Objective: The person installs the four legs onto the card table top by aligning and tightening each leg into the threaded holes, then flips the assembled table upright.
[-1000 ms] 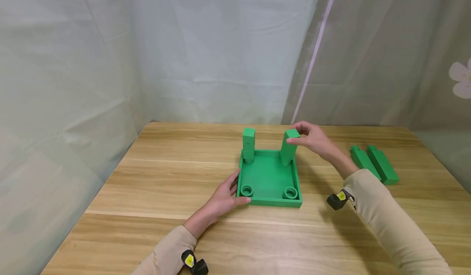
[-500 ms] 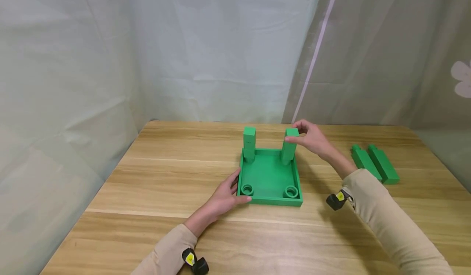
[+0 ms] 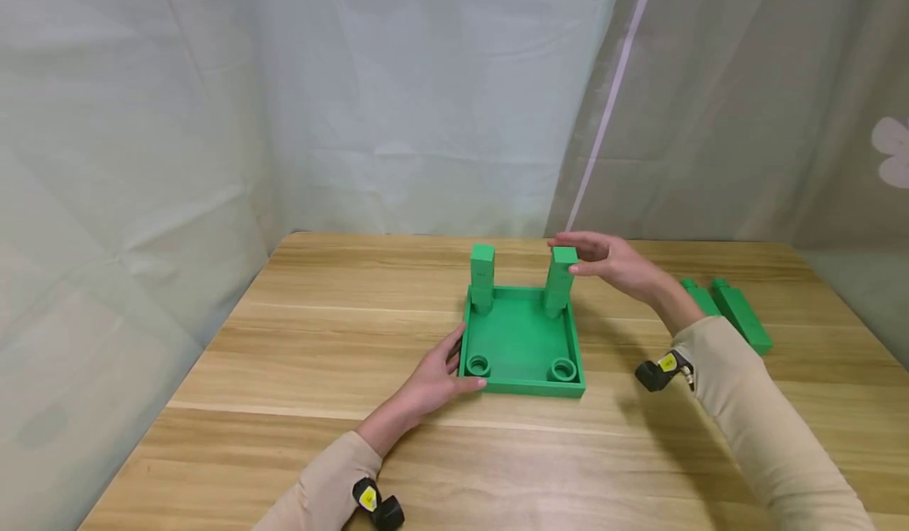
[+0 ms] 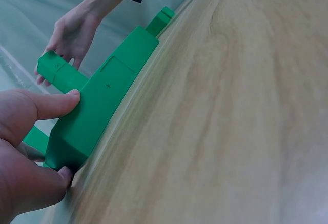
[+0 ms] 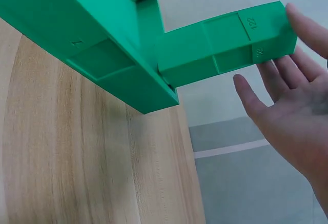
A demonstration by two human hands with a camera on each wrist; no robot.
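The green tray [image 3: 521, 342] sits on the wooden table [image 3: 298, 334], a square, shallow piece with a low rim and a round socket in each corner. The two near sockets [image 3: 478, 366] stand bare, while the two far corners each carry an upright green post. The right post [image 3: 559, 280] stands straight in its far-right corner; the left post [image 3: 482, 277] stands in the far-left one, apart from either hand. In the right wrist view the right post shows small raised numbers near its top.

The left hand [image 3: 433, 381] holds the tray's near-left corner, thumb on the front wall and fingers laid along the left side; the left wrist view shows thumb and a finger pinching that corner [image 4: 72, 147].

The right hand [image 3: 614, 264] is beside the top of the right post with its fingers straight and spread, gripping nothing. The fingertips [image 3: 561, 241] lie right at the post's top; whether they touch it cannot be told.

Two more green posts [image 3: 735, 314] lie flat and side by side on the table, well to the right of the tray, partly behind the right forearm. A pale curtain [image 3: 426, 97] hangs behind the table.
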